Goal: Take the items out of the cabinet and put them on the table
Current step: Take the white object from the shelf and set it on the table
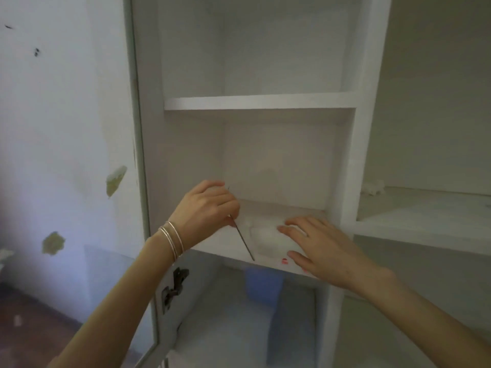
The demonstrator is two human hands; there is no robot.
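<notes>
**Both hands at the middle shelf of a white cabinet**

Head view: A tall white-painted cabinet (255,102) with flat, matte shelves fills the centre. Its glazed door (138,155) stands open on the left, with a dark metal latch (174,288) low on its frame. The upper compartment holds nothing visible.

On the middle shelf, near its front edge, lies a flat, soft-looking white packet in clear plastic wrap (268,240), with small red marks at its near corner, too blurred to read. The right hand (318,248) lies flat on the packet's right side, fingers spread and thumb at the near edge, pressing rather than gripping. The left hand (207,208), with thin silver bangles (172,239) on its wrist, is curled around a thin, straight, dark metal rod (243,239) that slants toward the shelf's near edge, just left of the packet.

In the lower compartment, a blurry pale blue shape (263,285) stands at the far side. The wall (53,128) to the left shows patches of peeled paint.
</notes>
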